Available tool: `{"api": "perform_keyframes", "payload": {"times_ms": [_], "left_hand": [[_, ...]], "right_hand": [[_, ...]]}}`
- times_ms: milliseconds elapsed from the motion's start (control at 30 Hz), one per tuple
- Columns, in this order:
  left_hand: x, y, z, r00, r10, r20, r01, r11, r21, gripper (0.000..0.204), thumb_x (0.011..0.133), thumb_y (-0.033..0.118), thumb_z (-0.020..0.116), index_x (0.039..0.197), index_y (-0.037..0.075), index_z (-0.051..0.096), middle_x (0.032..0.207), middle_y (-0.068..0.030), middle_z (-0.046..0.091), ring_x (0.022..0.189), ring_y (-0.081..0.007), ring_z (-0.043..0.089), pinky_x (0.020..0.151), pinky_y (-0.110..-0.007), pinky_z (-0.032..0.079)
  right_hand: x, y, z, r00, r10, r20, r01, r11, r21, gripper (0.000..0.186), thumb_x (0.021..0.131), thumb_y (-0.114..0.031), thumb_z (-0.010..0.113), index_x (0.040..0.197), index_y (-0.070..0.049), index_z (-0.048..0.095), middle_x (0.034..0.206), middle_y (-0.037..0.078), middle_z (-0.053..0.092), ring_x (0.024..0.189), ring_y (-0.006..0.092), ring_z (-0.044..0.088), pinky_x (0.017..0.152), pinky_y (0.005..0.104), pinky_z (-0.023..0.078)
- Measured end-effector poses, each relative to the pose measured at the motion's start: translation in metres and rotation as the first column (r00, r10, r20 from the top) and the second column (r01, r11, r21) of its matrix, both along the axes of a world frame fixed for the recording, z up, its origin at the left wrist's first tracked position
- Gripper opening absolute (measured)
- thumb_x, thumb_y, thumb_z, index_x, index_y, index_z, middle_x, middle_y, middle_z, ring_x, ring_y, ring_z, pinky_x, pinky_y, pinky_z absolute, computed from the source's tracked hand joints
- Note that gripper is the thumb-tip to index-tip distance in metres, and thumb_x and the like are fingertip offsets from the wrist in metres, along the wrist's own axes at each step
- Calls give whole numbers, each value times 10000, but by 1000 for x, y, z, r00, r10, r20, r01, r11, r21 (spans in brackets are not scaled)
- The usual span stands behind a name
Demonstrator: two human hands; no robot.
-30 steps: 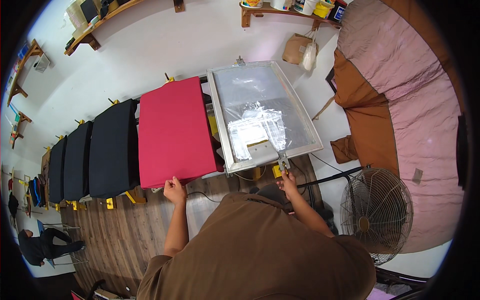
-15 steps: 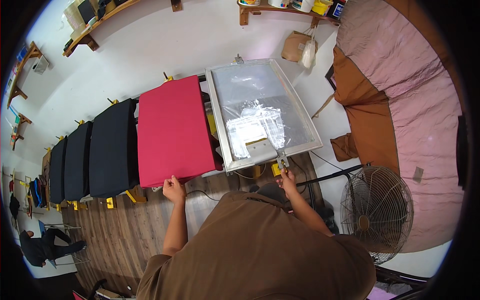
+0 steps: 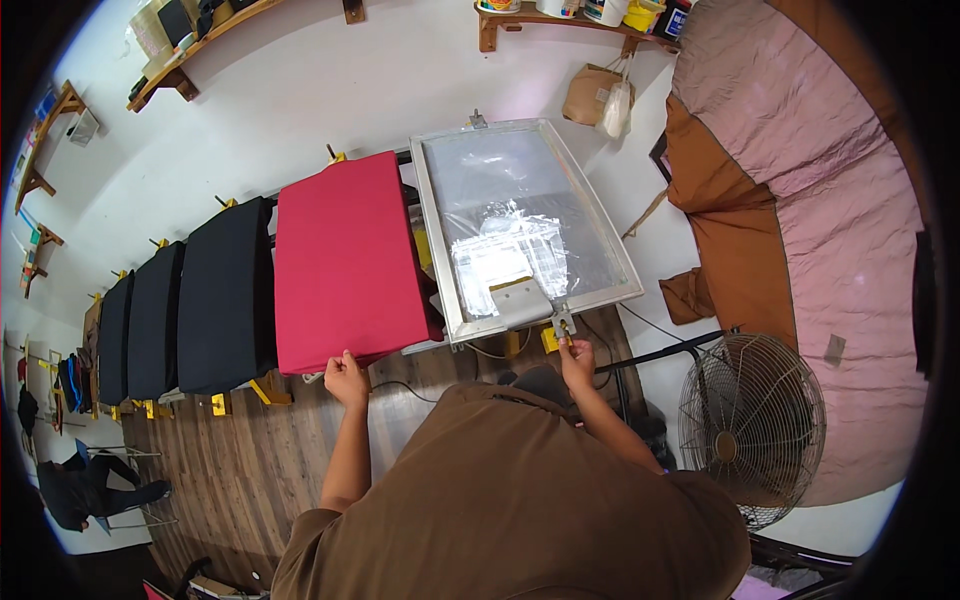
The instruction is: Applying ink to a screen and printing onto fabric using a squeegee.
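Observation:
Red cloth [image 3: 345, 255] is stretched over a slanted board in front of me. My left hand [image 3: 347, 380] is closed, its fingers pinching the cloth's near edge. To the right lies a screen-printing frame [image 3: 598, 297] with a pale mesh, smeared with white ink [image 3: 495, 262] over its near half. On the mesh, at the frame's near side, rests a squeegee with a metal holder [image 3: 520, 304]. My right hand [image 3: 577, 364] is closed around the lower end of a metal bracket [image 3: 563, 323] at the frame's near edge. Its fingertips partly hide the grip.
Several boards under black cloth [image 3: 226, 300] run off to the left on yellow supports [image 3: 222, 404]. A large fan [image 3: 752, 432] stands at my right, beside hanging pink and brown fabric [image 3: 800, 190]. Tubs [image 3: 605, 10] line a wall shelf. Another person [image 3: 75, 490] sits far left.
My right hand has shifted very slightly at the bracket. The left hand stays at the red cloth's edge, and the frame has not moved.

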State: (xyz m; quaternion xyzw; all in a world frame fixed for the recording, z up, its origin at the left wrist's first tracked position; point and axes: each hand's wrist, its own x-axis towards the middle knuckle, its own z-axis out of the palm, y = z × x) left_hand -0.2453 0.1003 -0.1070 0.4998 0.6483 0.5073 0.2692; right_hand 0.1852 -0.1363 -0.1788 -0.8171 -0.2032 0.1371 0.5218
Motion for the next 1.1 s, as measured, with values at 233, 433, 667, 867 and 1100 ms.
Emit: {"api": "perform_keyframes", "payload": {"times_ms": [233, 433, 667, 867, 1100], "left_hand": [[-18, -9, 7, 994, 25, -104, -29, 999, -40, 362, 907, 243, 721, 675, 12, 566, 532, -37, 516, 503, -113, 454, 520, -341, 409], [-11, -6, 10, 991, -65, -117, 64, 998, -13, 365, 956, 169, 685, 670, 42, 498, 542, 14, 479, 491, -63, 431, 469, -291, 359], [-6, -11, 30, 967, -33, -252, 6, 994, -110, 353, 876, 257, 697, 689, -11, 566, 553, -106, 547, 518, -184, 520, 571, -389, 453], [-11, -12, 30, 957, -25, -289, -12, 992, -128, 360, 871, 274, 702, 692, -12, 574, 563, -122, 566, 522, -198, 541, 580, -399, 462], [-9, -10, 33, 957, -49, -287, 15, 993, -120, 342, 881, 240, 713, 694, -10, 573, 565, -119, 570, 517, -200, 532, 572, -403, 457]], "right_hand": [[-25, 12, 94, 806, 77, -587, 49, 979, 196, 391, 1031, -455, 568, 1093, -70, 534, 803, 72, 664, 566, 140, 613, 475, 256, 483], [-40, 25, 128, 805, 126, -579, 12, 974, 228, 490, 1027, -546, 520, 1164, -77, 484, 852, 117, 692, 574, 152, 653, 441, 261, 480], [-22, 31, 122, 809, 164, -565, -179, 983, 29, 622, 984, -627, 547, 935, -12, 623, 834, 120, 715, 580, 146, 667, 461, 260, 499], [-18, 36, 124, 784, 213, -584, -221, 974, 59, 644, 1006, -602, 525, 936, 26, 646, 874, 144, 748, 642, 156, 702, 539, 263, 538], [-9, 34, 118, 727, 279, -627, -218, 960, 174, 680, 1049, -568, 453, 1082, 72, 679, 1004, 147, 752, 805, 196, 737, 678, 291, 584]]}}
